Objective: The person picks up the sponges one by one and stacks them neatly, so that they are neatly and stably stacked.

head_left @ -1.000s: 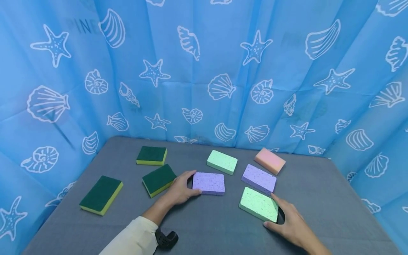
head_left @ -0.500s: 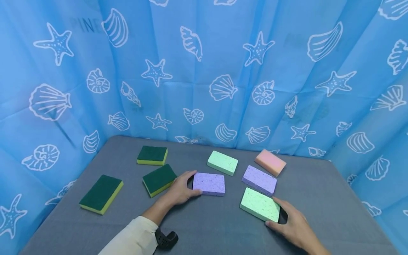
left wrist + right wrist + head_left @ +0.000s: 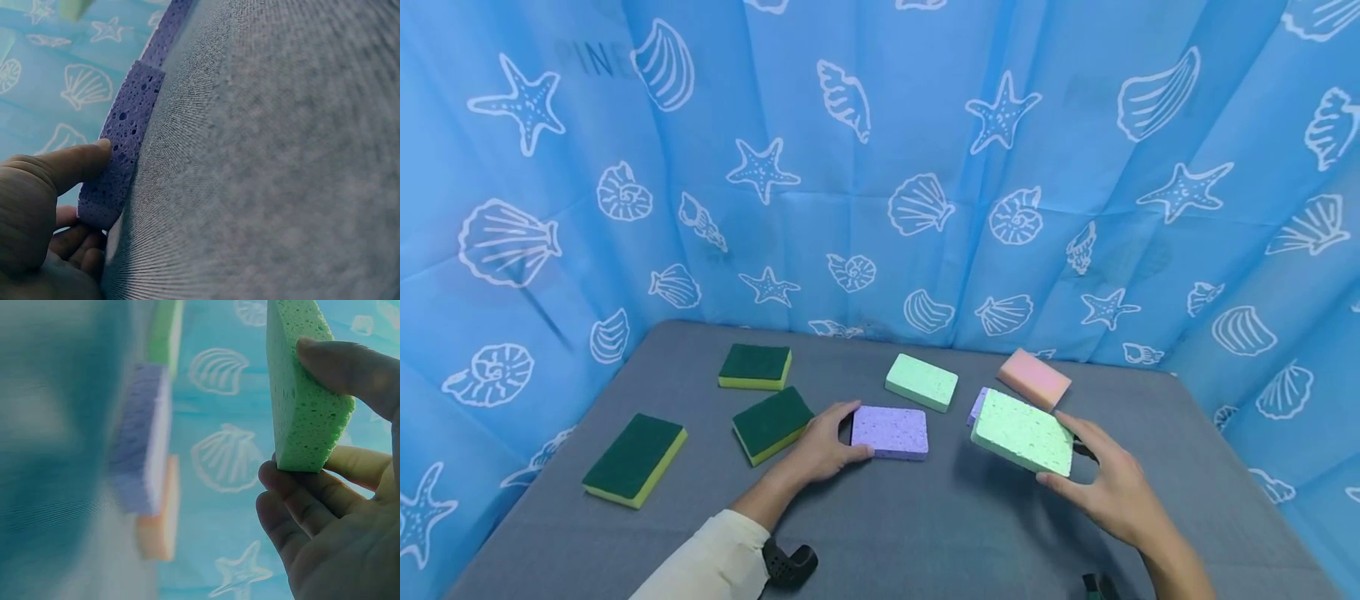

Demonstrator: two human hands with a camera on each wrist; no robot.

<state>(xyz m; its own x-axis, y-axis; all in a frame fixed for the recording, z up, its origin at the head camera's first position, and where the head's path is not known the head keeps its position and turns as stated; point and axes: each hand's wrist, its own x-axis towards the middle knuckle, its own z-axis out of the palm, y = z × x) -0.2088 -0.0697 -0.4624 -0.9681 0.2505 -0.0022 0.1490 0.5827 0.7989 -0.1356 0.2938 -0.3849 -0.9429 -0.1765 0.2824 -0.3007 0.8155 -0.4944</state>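
Sponge [image 3: 1021, 432], green, aloft, right hand [image 3: 1112, 483] pinching its width. I judge it light, squashy: grip opposite edges. Left hand [image 3: 826, 447] pinches purple sponge [image 3: 891, 431].

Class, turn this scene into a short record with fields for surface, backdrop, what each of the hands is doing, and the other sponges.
Surface: gray table
Backdrop: blue curtain with white seashells and starfish
Left hand: grips one end of a purple sponge lying on the table
Right hand: holds a light green sponge above the table
Other sponges: three dark green-and-yellow sponges, second light green sponge, second purple sponge, pink sponge
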